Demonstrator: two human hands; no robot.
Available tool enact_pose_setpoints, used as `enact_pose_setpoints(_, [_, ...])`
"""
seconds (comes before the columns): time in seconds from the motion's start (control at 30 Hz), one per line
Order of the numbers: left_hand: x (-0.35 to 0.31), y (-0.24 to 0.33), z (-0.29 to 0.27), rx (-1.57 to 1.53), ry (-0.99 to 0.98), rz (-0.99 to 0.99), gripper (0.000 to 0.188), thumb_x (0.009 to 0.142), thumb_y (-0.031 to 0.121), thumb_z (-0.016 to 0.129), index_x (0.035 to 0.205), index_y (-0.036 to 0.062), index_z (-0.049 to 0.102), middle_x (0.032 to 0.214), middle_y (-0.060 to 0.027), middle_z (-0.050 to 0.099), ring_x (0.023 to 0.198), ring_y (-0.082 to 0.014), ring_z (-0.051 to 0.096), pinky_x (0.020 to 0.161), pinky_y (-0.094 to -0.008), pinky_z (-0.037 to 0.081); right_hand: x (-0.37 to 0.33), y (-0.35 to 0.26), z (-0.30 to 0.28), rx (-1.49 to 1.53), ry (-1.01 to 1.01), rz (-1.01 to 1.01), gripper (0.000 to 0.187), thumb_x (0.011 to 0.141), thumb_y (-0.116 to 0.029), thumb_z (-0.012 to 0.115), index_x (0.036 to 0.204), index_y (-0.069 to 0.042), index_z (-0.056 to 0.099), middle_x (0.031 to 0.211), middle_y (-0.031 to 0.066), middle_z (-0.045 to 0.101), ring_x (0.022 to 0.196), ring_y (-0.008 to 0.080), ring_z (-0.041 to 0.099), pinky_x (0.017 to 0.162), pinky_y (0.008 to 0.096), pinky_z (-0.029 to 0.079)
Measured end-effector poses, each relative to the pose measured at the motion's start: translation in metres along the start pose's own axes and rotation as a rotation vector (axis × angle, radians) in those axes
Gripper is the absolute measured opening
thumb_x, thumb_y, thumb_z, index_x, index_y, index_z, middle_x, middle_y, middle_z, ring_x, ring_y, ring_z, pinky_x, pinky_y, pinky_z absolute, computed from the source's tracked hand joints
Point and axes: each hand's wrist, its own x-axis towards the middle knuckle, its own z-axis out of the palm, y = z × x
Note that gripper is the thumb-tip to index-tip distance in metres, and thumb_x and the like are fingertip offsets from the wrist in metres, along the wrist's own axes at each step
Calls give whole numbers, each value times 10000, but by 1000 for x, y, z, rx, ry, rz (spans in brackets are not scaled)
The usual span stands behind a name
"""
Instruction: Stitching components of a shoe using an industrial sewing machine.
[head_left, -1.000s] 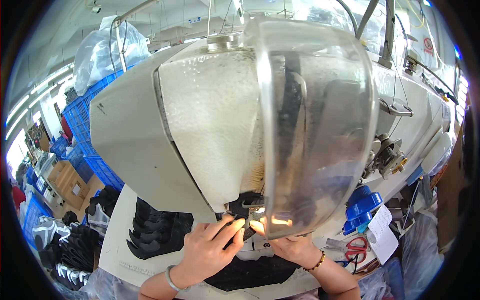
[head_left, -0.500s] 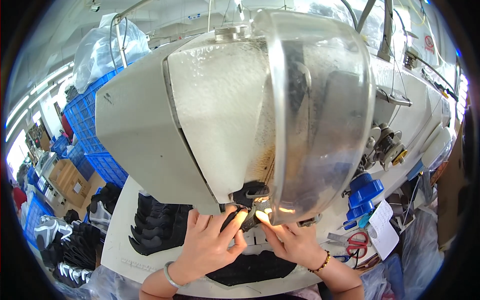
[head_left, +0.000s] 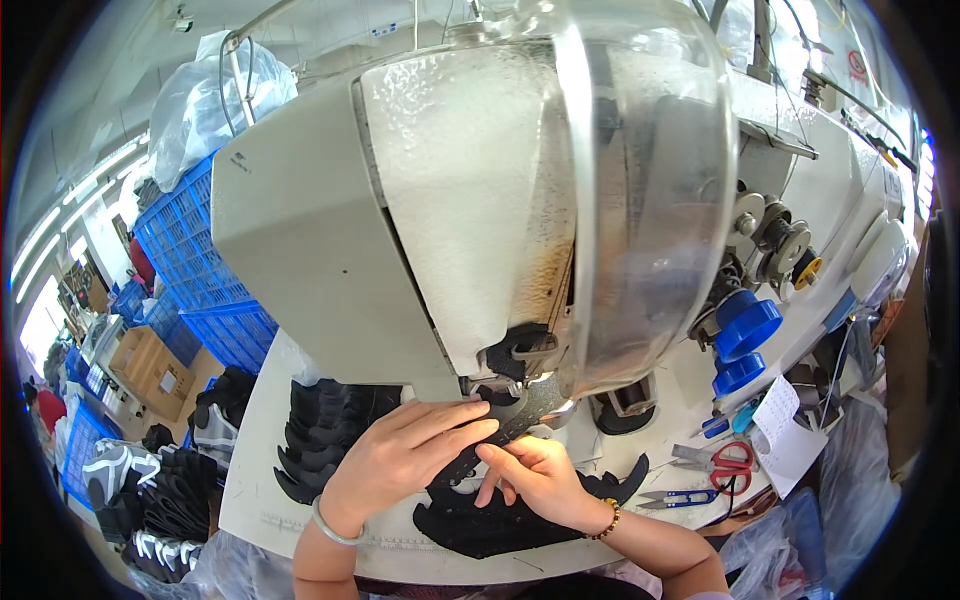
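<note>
Head view. I look down past a large white sewing machine (head_left: 400, 230) whose head fills the frame centre; a clear curved guard (head_left: 650, 200) hangs in front of the needle area, so the needle itself is blurred behind it and I cannot make it out.

My left hand (head_left: 400, 455) lies flat at about 7 o'clock from the needle area, fingers stretched out and pressed on a black fabric piece (head_left: 490, 430). It grips nothing; the spread looks meant to hold the piece flat against the machine bed. My right hand (head_left: 535, 475) sits at 5 o'clock, just beside the left, fingers curled down with the tips on the same piece, likely steering its edge. Whether it pinches the fabric or only presses, I cannot tell.

The black fabric piece runs from under both hands up to the foot of the machine, touching it.

On the white tabletop (head_left: 260, 470): a stack of black cut pieces (head_left: 320, 430) at 9 o'clock from the hands, within easy reach of the left. More black pieces (head_left: 480, 525) lie at 6 o'clock. Red-handled scissors (head_left: 725, 462) and small thread snips (head_left: 665, 497) rest at 3 o'clock, on the right hand's side. Blue thread cones (head_left: 745, 325) stand at 2 o'clock. Blue crates (head_left: 200, 270) are stacked at 10 o'clock, beyond the tabletop.
</note>
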Motion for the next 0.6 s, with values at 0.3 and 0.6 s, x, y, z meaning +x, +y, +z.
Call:
enact_pose_setpoints(0.3, [5,5,-1,31,-36,2,345,712,18,649,1057,21,663,1093,-74,631,972,-234,632,809,-308,549,1,7,-5,43,-46,-54,310,966,-269,541,785,-26,607,683,63,680,487,50,501,442,180,381])
enact_pose_setpoints(0.6, [0,6,-9,23,-120,-64,373,740,86,606,1109,53,649,1110,-39,626,983,-195,632,810,-271,543,-1,6,-5,34,-137,-49,326,993,-254,480,858,1,632,776,61,699,526,68,533,490,203,430])
